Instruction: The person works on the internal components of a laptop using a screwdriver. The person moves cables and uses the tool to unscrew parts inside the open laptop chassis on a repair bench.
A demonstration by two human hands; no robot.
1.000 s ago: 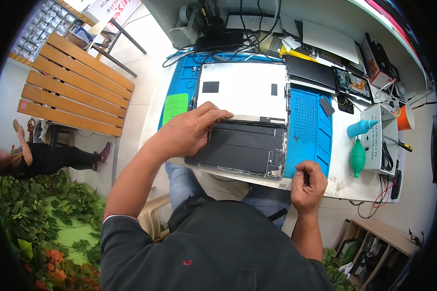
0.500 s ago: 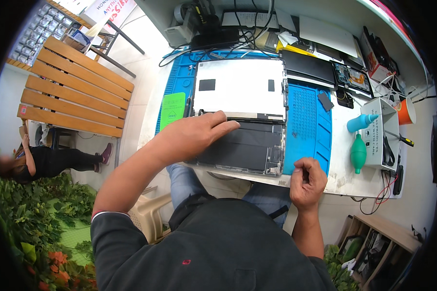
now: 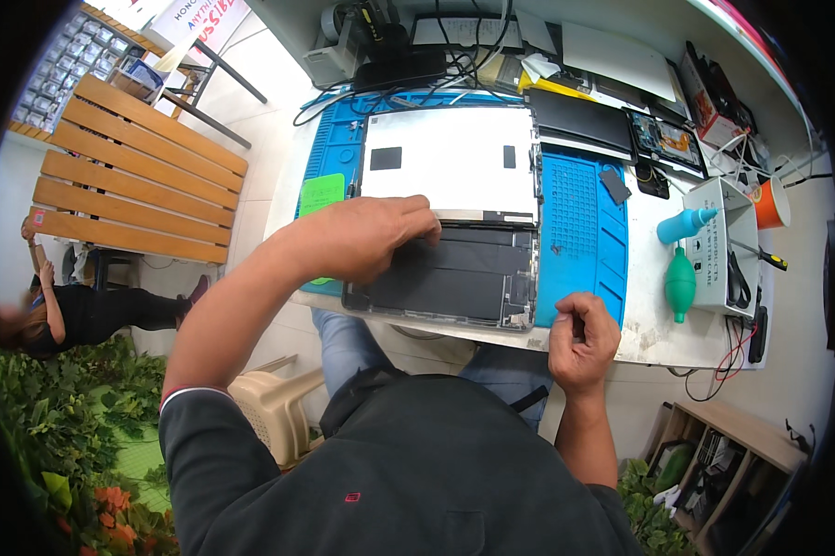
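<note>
An opened tablet lies on the blue work mat (image 3: 575, 250). Its dark inner body (image 3: 440, 283) with flat battery panels is nearest me, and the silver-white screen back (image 3: 450, 153) lies just beyond. My left hand (image 3: 380, 236) reaches over the left part of the body, close to the seam between the halves. Its fingers are bent down together, and whatever is under their tips is hidden. Beside the tablet's near right corner, my right hand (image 3: 584, 345) is closed over the mat's near edge. Anything inside its curled fingers cannot be made out.
A green flat piece (image 3: 322, 195) lies left of the tablet. To the right are a teal bottle (image 3: 684, 225), a green air blower (image 3: 680, 285), a white box (image 3: 716, 259) and an orange cup (image 3: 769, 202). Cables (image 3: 473, 60) tangle at the back. A person (image 3: 84, 301) stands far left.
The fingers of my left hand have curled downward near the seam, where they were straighter before. My right hand keeps its closed pose. The whole view has shifted slightly.
</note>
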